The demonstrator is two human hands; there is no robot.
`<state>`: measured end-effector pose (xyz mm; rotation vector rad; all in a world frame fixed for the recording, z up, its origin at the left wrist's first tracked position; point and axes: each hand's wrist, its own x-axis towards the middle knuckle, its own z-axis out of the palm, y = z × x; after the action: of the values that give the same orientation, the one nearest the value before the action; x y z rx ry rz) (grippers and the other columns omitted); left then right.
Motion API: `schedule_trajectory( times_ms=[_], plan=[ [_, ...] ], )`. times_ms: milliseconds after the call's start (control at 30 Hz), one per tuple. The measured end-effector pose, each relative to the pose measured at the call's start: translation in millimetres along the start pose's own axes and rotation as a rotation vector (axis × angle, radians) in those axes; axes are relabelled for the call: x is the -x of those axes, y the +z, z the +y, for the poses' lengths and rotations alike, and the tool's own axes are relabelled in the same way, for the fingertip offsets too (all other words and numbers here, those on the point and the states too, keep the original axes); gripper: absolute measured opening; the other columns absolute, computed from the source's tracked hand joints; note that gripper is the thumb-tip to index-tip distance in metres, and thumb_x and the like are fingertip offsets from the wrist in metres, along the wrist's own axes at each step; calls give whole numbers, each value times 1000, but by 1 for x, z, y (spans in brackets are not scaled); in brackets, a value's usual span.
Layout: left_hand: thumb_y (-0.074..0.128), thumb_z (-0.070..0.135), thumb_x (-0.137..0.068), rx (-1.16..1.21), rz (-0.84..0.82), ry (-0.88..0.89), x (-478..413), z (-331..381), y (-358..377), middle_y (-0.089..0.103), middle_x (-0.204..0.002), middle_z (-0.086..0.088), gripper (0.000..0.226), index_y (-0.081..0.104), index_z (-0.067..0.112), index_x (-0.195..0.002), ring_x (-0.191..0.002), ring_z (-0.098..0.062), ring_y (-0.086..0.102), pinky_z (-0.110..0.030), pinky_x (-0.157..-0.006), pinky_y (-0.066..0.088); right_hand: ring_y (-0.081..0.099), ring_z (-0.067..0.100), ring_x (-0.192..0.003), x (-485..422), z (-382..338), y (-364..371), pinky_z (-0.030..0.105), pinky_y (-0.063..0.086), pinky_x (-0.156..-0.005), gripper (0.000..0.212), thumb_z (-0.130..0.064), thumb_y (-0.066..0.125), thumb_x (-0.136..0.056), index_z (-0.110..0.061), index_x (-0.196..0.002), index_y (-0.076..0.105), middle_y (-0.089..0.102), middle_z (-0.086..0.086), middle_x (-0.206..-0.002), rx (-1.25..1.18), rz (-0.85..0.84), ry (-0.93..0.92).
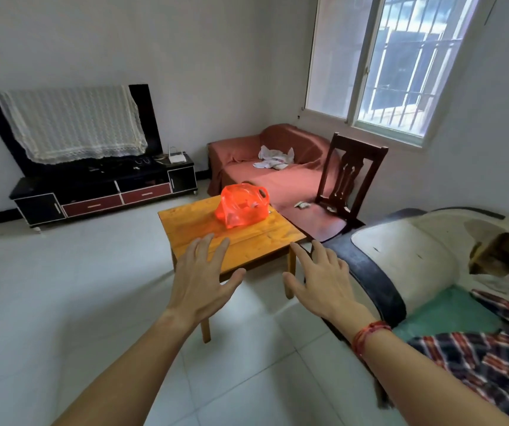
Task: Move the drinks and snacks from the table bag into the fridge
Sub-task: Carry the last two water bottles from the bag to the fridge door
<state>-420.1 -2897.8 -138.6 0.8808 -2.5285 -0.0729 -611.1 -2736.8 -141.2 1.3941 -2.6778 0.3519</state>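
While both arms are pointing at the table (256, 241), left grip (199, 284) and right grip (323, 281) are hovering with fingers spread, holding nothing, likely lining up for a two-handed pick. Bag (242, 206) is sitting on the table's far half, handles up, contents barely showing through orange plastic. It's lying beyond both grips, apart from them, roughly centred between. Fridge isn't showing, so nothing's getting moved yet.

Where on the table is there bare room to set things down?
The table is bare across its near half, between the orange bag and the edge by the left hand and right hand. The bag crowds the far right.
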Motion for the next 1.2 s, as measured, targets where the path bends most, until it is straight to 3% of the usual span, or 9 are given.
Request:
schedule_trajectory(
  times_ms=[133,300,467,800,1200],
  plan=[
    [29,73,-85,-10,-23,-38,-67,-5,28,36,-152,-8,78,43,24,-145,-139,-30,31,-51,-107,38,27,34,-144,-76,17,9,51,29,-112,69,-65,37,-96,-40,-157,16,24,12,-162,2,-34,-16],
    [30,71,-85,-29,-19,-57,-131,-19,57,39,-151,-9,78,44,23,-145,-138,-31,33,-50,-103,39,32,35,-143,-146,30,26,53,33,-111,70,-63,43,-96,-38,-157,22,28,13,-161,-17,-54,-30],
    [33,70,-87,-45,-57,-32,-186,-35,94,40,-150,-12,77,42,21,-145,-137,-35,35,-52,-103,40,24,33,-149,-208,39,51,53,27,-116,69,-65,39,-97,-41,-157,16,21,13,-164,-22,-117,-23],
    [41,68,-86,-23,-71,23,-321,-102,172,47,-141,-18,73,48,18,-139,-127,-39,45,-50,-97,45,27,32,-146,-364,34,104,51,30,-115,74,-66,44,-95,-39,-158,14,22,12,-163,2,-132,1],
    [46,66,-83,31,-151,-11,-462,-164,250,45,-145,-15,75,46,19,-142,-132,-36,40,-49,-101,43,27,33,-145,-523,34,155,48,31,-113,76,-66,42,-96,-36,-159,11,23,13,-162,27,-198,45]
  ],
)
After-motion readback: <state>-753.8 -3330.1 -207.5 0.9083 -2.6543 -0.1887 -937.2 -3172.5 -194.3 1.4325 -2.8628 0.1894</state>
